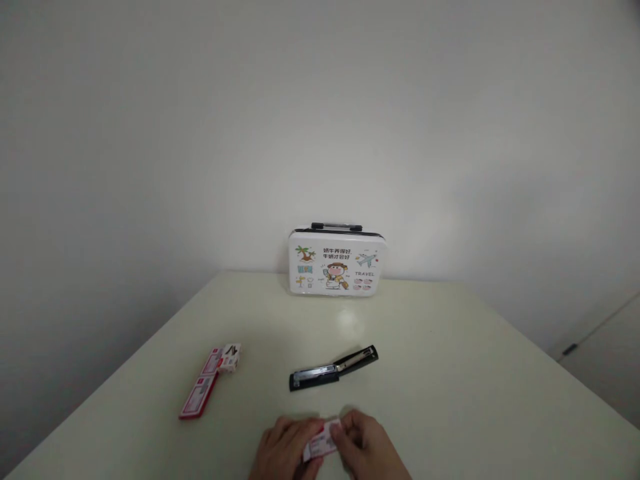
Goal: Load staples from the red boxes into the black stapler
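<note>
Near the front edge of the table, my left hand (286, 445) and my right hand (367, 445) both hold a small white-and-pink staple box (323, 440). The left fingers wrap its left end, and the right thumb and fingers pinch its right end. Its print is too blurred to read. Just beyond the hands lies a black stapler (333, 368), swung wide open so its metal inside faces up; neither hand touches it.
To the left lie red-and-white flat boxes (203, 383) in a slanting row, touching a small white box (231, 357) with a dark picture. A white case (337, 263) with cartoon prints and a black handle stands against the wall at the back of the pale table (430, 380).
</note>
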Available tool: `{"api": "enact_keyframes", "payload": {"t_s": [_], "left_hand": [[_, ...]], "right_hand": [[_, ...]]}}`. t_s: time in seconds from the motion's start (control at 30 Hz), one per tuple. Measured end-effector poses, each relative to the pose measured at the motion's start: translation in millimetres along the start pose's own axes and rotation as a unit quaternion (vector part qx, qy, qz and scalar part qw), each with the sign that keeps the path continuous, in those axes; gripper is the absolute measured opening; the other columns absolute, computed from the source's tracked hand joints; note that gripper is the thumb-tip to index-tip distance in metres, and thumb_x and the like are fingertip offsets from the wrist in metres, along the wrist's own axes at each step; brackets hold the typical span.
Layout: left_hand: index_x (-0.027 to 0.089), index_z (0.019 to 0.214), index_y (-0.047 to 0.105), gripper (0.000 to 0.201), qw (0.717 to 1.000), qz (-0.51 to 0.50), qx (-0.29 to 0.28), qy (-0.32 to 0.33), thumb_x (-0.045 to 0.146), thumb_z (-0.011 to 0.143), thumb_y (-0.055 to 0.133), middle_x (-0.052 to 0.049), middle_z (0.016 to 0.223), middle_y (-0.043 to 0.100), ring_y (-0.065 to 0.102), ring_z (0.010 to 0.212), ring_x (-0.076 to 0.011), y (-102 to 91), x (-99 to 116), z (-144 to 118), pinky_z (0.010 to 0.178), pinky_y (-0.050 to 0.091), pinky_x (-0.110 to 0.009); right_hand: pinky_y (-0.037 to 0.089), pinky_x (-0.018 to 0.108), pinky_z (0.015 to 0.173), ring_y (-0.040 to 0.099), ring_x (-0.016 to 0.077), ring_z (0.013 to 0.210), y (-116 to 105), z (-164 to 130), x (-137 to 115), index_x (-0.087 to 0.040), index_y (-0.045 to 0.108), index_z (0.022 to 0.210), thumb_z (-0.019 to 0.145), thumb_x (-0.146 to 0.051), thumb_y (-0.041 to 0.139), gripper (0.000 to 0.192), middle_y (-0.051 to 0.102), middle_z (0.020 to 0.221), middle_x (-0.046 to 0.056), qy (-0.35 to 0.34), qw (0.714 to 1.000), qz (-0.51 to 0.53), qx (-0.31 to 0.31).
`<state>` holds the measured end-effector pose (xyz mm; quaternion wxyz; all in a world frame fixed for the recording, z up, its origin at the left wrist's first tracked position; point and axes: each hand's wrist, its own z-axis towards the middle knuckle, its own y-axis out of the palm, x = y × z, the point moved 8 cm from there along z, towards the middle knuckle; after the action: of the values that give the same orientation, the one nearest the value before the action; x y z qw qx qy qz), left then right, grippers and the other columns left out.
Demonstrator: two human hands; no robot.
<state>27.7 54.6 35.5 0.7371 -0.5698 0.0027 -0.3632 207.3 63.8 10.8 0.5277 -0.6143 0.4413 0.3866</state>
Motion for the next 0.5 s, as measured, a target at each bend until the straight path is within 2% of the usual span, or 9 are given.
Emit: {"api": "enact_keyframes", "payload": {"t_s": [0.07, 0.2, 0.3, 0.37, 0.43, 0.5], "left_hand": [[0.035, 0.128, 0.068, 0.043, 0.999, -0.049, 0.001, 0.006, 0.034, 0.086, 0.074, 0.000, 0.120, 0.075, 0.068, 0.106, -0.0222, -3.6, 9.6, 12.9, 0.089, 0.057, -0.033], [0.030, 0.122, 0.071, 0.037, 0.990, -0.125, 0.039, -0.051, 0.029, 0.085, 0.072, -0.005, 0.117, 0.075, 0.067, 0.104, -0.0242, -8.8, -1.9, 18.1, 0.091, 0.058, -0.036], [0.029, 0.126, 0.068, 0.041, 0.985, -0.156, 0.040, -0.068, 0.030, 0.085, 0.070, -0.007, 0.119, 0.073, 0.066, 0.104, -0.0259, -3.2, -7.7, 15.2, 0.092, 0.058, -0.040], [0.029, 0.132, 0.065, 0.047, 0.983, -0.163, 0.038, -0.071, 0.029, 0.085, 0.070, -0.008, 0.119, 0.073, 0.066, 0.102, -0.0258, -1.3, -8.1, 14.5, 0.094, 0.058, -0.042], [0.028, 0.135, 0.063, 0.050, 0.983, -0.163, 0.039, -0.070, 0.027, 0.085, 0.070, -0.008, 0.119, 0.073, 0.066, 0.100, -0.0249, -2.8, -6.8, 15.0, 0.094, 0.058, -0.042], [0.028, 0.135, 0.063, 0.051, 0.985, -0.156, 0.040, -0.063, 0.025, 0.085, 0.071, -0.007, 0.118, 0.073, 0.067, 0.100, -0.0239, -6.4, -4.6, 16.0, 0.093, 0.058, -0.039]], "right_hand": [[0.036, 0.022, 0.053, 0.052, 0.0132, 0.056, -13.8, 13.4, 2.8, -0.019, 0.061, 0.072, 0.080, -0.066, 0.065, 0.048, 0.060, 0.059, -0.002, -0.018, 0.999, -0.034, -0.003], [0.036, 0.024, 0.055, 0.055, 0.0148, 0.058, -51.5, 25.3, 5.8, -0.018, 0.060, 0.074, 0.086, -0.056, 0.059, 0.040, 0.063, 0.064, 0.001, -0.029, 0.997, -0.070, 0.001], [0.032, 0.024, 0.053, 0.054, 0.0150, 0.055, -72.6, 19.2, -16.0, -0.019, 0.066, 0.088, 0.087, -0.045, 0.061, 0.026, 0.062, 0.060, -0.003, -0.051, 0.986, -0.151, 0.049], [0.032, 0.024, 0.054, 0.056, 0.0155, 0.055, -68.1, 13.5, -43.6, -0.023, 0.071, 0.096, 0.084, -0.034, 0.064, 0.018, 0.064, 0.060, -0.004, -0.096, 0.972, -0.209, 0.051], [0.037, 0.024, 0.060, 0.062, 0.0163, 0.061, -46.8, 10.2, -72.0, -0.027, 0.076, 0.089, 0.080, -0.025, 0.064, 0.015, 0.070, 0.066, -0.003, -0.157, 0.953, -0.260, 0.004], [0.040, 0.025, 0.066, 0.066, 0.0181, 0.069, -23.7, 10.1, -92.7, -0.030, 0.079, 0.079, 0.075, -0.016, 0.064, 0.020, 0.075, 0.073, -0.001, -0.201, 0.927, -0.314, -0.036]]}}
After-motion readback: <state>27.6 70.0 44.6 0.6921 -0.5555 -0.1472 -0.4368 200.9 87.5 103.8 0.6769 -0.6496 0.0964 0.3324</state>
